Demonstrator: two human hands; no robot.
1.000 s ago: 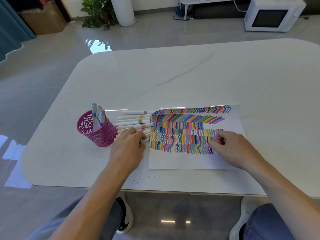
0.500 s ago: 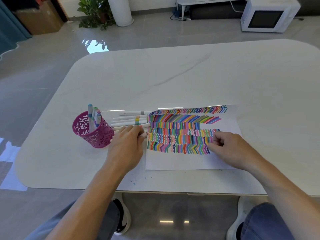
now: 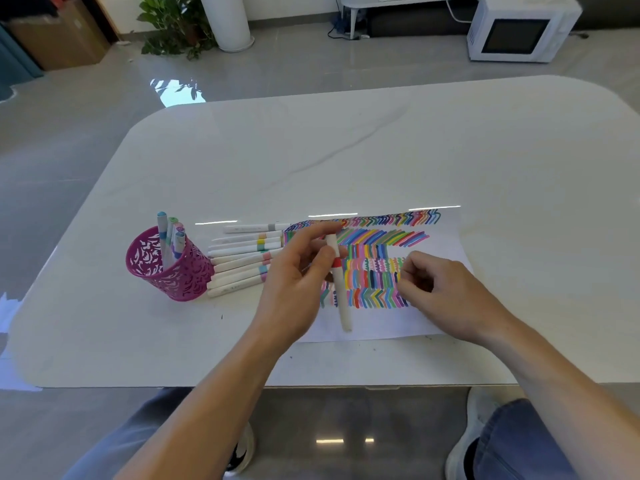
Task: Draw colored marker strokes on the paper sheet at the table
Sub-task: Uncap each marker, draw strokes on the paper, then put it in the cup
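Observation:
A white paper sheet [image 3: 446, 237] covered with rows of coloured strokes lies near the table's front edge. My left hand [image 3: 294, 282] is raised over the sheet's left part and holds a white marker with a red band [image 3: 339, 285], which points down toward me. My right hand [image 3: 440, 292] rests on the sheet's right part with its fingers curled; I cannot see anything in it. A row of several white markers [image 3: 242, 261] lies on the table just left of the sheet.
A magenta lattice pen cup [image 3: 162, 268] with several markers stands left of the loose markers. The white table [image 3: 346, 150] stretches far behind the sheet. A microwave [image 3: 519, 27] and a plant [image 3: 173, 22] stand on the floor beyond.
My left hand has left the row of markers, lifted a red-banded marker and carried it right, over the sheet. My right hand has stayed in place on the paper.

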